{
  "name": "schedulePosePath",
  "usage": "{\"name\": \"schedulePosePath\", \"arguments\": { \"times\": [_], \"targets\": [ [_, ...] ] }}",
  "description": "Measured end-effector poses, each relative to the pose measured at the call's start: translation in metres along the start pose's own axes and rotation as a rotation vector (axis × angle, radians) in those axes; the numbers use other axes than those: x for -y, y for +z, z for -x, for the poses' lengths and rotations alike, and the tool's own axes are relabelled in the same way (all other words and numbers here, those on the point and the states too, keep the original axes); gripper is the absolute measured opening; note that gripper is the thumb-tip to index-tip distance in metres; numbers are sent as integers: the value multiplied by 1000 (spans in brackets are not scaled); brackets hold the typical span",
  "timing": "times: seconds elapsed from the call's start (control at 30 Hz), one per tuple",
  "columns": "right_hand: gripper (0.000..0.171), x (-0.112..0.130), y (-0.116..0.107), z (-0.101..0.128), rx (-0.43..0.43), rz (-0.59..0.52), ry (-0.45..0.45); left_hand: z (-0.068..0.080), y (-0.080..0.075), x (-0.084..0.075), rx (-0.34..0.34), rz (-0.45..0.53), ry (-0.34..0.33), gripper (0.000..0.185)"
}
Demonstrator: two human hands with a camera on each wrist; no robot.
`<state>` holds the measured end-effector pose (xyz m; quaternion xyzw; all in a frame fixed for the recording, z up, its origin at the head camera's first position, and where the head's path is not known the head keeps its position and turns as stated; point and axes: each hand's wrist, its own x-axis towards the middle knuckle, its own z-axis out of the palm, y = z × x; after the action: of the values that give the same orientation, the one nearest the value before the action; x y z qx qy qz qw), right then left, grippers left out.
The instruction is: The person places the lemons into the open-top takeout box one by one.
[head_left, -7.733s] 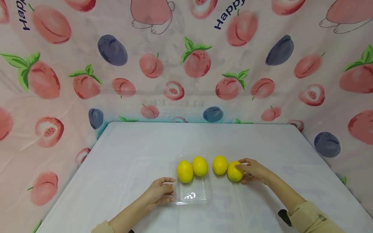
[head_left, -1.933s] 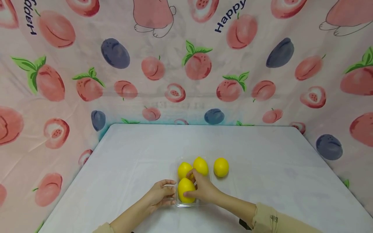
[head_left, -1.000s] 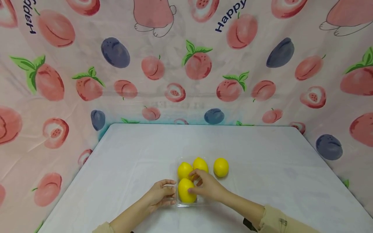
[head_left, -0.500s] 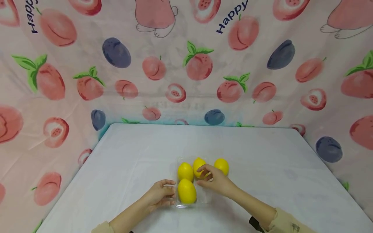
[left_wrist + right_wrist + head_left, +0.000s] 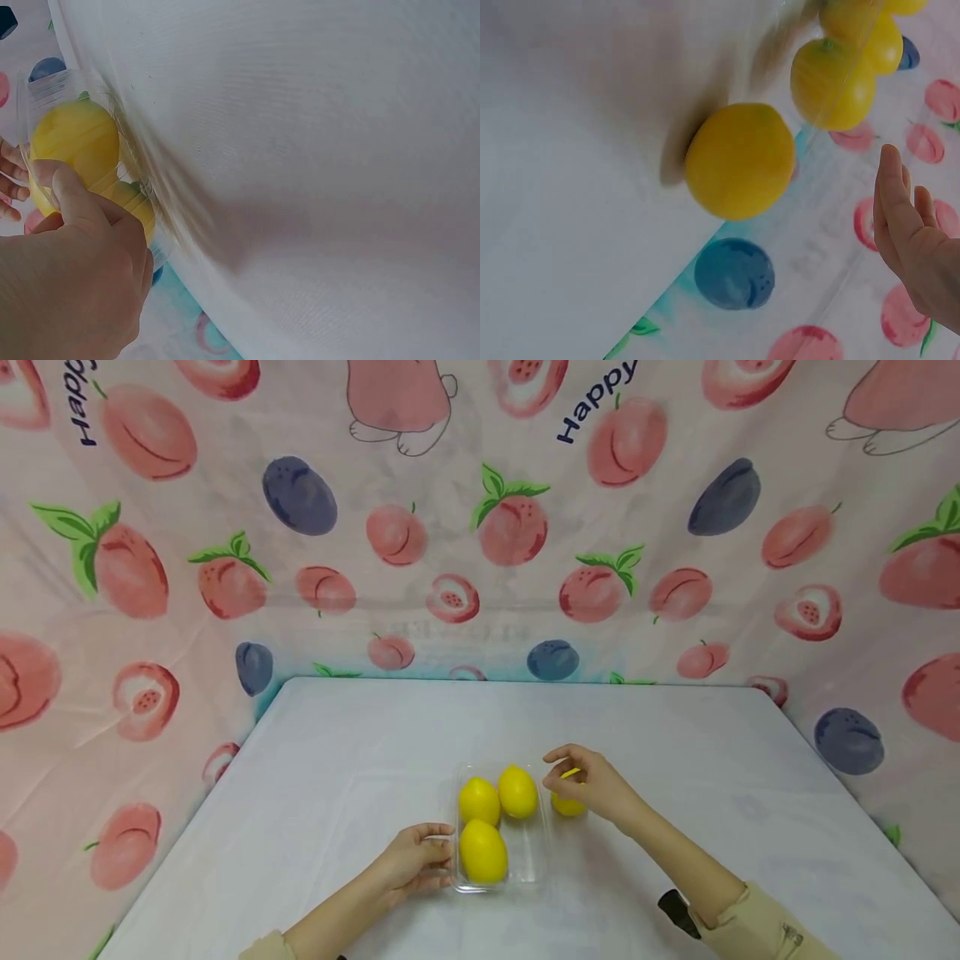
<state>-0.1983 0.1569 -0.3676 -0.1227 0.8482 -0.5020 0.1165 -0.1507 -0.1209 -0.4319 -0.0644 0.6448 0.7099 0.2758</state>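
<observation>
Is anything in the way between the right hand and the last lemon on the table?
Nothing visible is. The right hand hovers open right over the loose lemon, with only bare table around it. The clear tray with three lemons sits just beside it.

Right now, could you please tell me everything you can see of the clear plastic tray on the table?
The clear plastic tray is a shallow, see-through rectangular container, open on top, lying flat on the white table. Three yellow lemons sit inside: two at the far end, one nearer; its near right part is bare. The left hand grips its left rim. A fourth lemon lies outside, to its right, under the right hand.
</observation>
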Motion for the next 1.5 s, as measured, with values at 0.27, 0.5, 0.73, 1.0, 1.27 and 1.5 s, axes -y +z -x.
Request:
{"name": "schedulePosePath", "arguments": {
  "times": [0.27,0.5,0.73,1.0,1.27,1.5],
  "targets": [
    [40,-11,-15,-2,-14,-25,42,1,2,3,-4,-3,-6,37],
    [41,-19,-30,-9,-29,-21,32,0,1,1,-24,12,0,37],
    [42,-32,-40,-15,-59,69,91,0,2,0,-25,10,1,35],
    [47,-42,-50,-20,-36,76,167,2,1,1,-28,7,5,37],
    [50,-51,-51,-29,30,67,289,2,0,1,-19,6,-7,38],
    [49,-60,-48,-34,54,39,321,3,1,0,-25,12,-9,38]
  ]
}}
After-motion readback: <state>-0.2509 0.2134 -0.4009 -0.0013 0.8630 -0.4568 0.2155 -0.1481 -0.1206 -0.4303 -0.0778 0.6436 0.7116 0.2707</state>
